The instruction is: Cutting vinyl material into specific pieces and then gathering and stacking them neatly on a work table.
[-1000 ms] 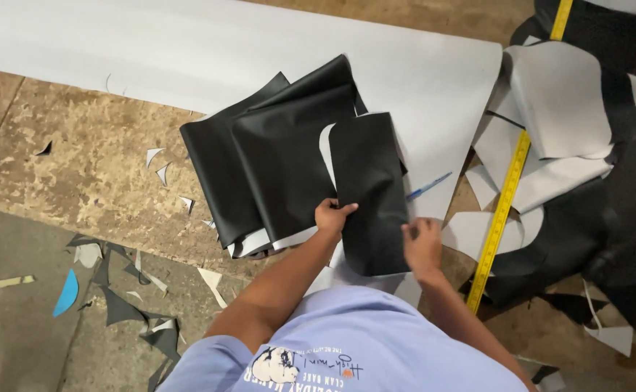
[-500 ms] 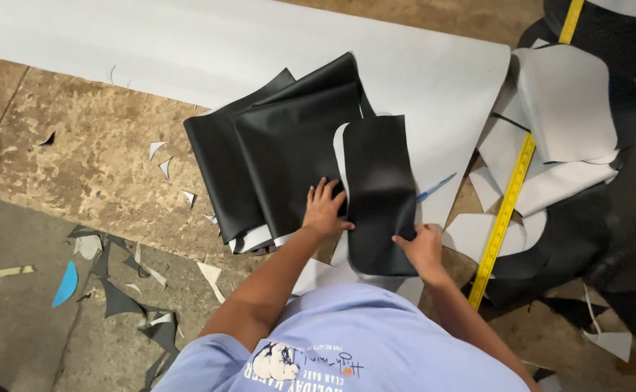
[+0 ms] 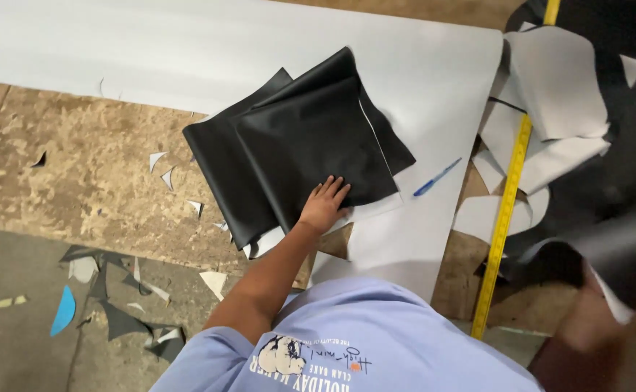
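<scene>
Left hand (image 3: 324,205) is pressed flat, fingers spread, on the near edge of a stack of smooth black leathery sheets (image 3: 300,145) lying on matte grey sheeting (image 3: 420,80). Right hand (image 3: 590,319), a blur right of the stack, grips a floppy black piece (image 3: 616,250).

Your stack sits mid-table on the wide sheet.

Your left hand (image 3: 324,205) rests on the near edge of the stack (image 3: 296,149), which lies on the sheet (image 3: 187,58) spread across the table (image 3: 78,167). A pen (image 3: 436,178) lies right of the stack, the tape measure (image 3: 507,210) further right. Your right hand (image 3: 594,319) is at the near right, touching a loose piece (image 3: 608,247). Scraps (image 3: 115,305) lie on the floor, near left.
</scene>
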